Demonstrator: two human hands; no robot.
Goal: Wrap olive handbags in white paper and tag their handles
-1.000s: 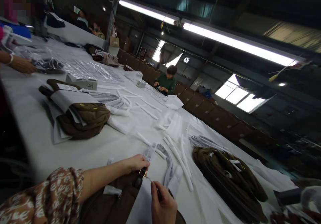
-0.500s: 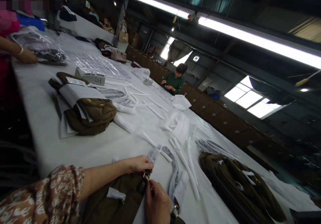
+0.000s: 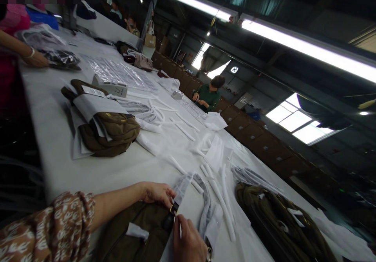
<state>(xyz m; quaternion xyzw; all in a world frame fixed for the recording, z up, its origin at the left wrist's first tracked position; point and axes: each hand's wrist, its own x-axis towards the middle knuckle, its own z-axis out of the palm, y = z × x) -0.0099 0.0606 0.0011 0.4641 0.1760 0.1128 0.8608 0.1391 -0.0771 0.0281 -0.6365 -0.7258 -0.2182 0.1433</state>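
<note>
An olive-brown bag (image 3: 132, 219) lies at the table's near edge, with a white paper-wrapped tab on its front. Its strap (image 3: 204, 189), wrapped in pale paper, loops out beyond it. My left hand (image 3: 158, 194) is closed in a pinch on the strap's end, just above a gold-coloured metal clasp (image 3: 174, 208). From below, my right hand (image 3: 189, 238) pinches at the same clasp, thumb and fingers together; its fingers hide most of what they hold. A black fitting (image 3: 168, 221) sits beside the clasp on the bag.
Another olive bag (image 3: 110, 132) with paper around it stands at the left, by a grey box (image 3: 110, 85). More olive bags (image 3: 276, 223) lie at the right. White strips (image 3: 219, 199) are scattered between. Co-workers are at the far left and across the table.
The view has shifted slightly. My left fingers have shifted a little on the strap end, and my right hand has moved slightly right and down, still at the clasp.
</note>
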